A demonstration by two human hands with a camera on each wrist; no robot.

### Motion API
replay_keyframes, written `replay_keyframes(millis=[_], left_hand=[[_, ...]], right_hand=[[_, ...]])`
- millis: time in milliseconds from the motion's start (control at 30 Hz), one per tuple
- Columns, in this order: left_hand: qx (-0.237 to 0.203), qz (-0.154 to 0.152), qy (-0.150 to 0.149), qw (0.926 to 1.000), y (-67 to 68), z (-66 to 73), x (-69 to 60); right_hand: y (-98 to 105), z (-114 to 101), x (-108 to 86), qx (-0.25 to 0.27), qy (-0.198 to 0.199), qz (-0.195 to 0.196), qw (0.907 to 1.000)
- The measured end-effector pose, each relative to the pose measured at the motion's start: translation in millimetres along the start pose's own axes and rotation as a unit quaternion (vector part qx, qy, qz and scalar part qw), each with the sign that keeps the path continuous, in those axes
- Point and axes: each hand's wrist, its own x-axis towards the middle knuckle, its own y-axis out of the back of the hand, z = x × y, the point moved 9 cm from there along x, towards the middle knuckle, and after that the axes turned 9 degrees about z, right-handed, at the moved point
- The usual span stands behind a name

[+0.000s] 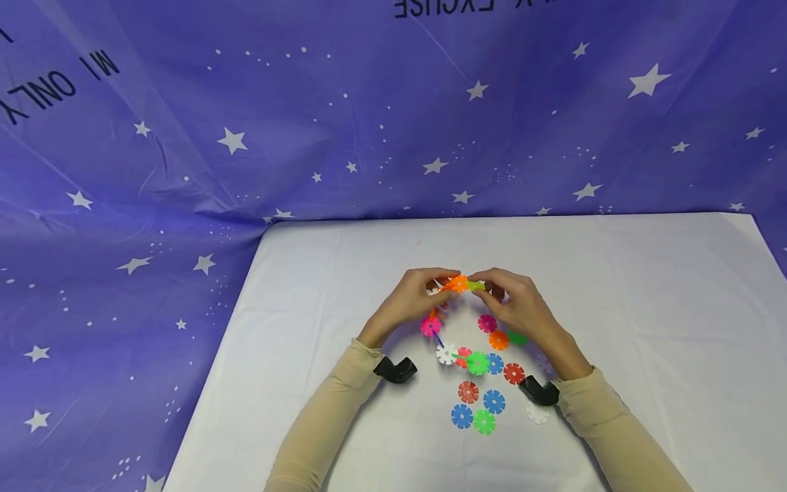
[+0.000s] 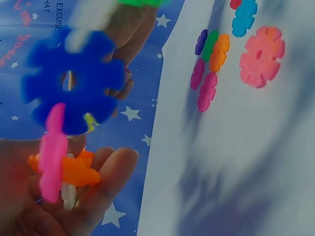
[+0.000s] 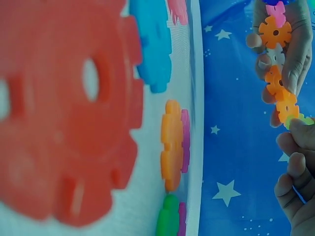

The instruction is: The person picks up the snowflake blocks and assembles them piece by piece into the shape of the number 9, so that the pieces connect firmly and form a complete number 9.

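Both hands are raised above the white table, working on a chain of notched plastic discs. My left hand [image 1: 407, 298] grips the upper part of the chain around an orange disc [image 1: 460, 283]. From the right, my right hand [image 1: 518, 305] pinches a yellow-green disc [image 1: 476, 285] that meets this orange one at its edge. Below the left hand the chain hangs down through a pink disc [image 1: 430, 326] and a blue disc [image 2: 98, 59] to a white disc [image 1: 446, 354]. A green disc [image 1: 477, 363] follows at its lower end. Fingers partly cover the upper discs.
Loose discs lie on the table [image 1: 676, 355] below and between the hands, among them a red disc [image 1: 514, 373], a blue disc [image 1: 462, 416] and an orange disc [image 1: 499, 340]. Black wrist mounts [image 1: 396, 370] sit at the sleeves. A purple starry cloth [image 1: 369, 102] hangs behind.
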Motion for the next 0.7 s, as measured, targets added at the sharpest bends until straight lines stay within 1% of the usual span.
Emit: replay_keyframes(millis=[200, 400, 467, 567, 633, 700], left_hand=[[0.002, 0.017, -0.013, 0.9998, 0.0, 3.6, -0.6], [0.035, 0.051, -0.055, 0.9966, 0.2, 13.8, -1.8], [0.038, 0.056, -0.062, 0.9958, -0.1, 15.9, -2.1], [0.032, 0.05, -0.06, 0.9964, -1.2, 15.3, -2.1], [0.024, 0.044, -0.05, 0.9975, -1.4, 12.9, -1.6], [0.015, 0.037, -0.034, 0.9986, -1.1, 9.0, -1.0]], right_hand=[[-2, -3, 0.0, 0.014, 0.014, 0.008, 0.9998], [0, -3, 1.0, 0.015, 0.018, 0.019, 0.9996], [1, -2, 1.0, 0.018, 0.014, 0.024, 0.9995], [2, -2, 0.8, 0.022, 0.011, 0.026, 0.9993], [2, -2, 0.8, 0.024, 0.01, 0.027, 0.9993], [1, 0, 0.7, 0.03, 0.009, 0.027, 0.9992]])
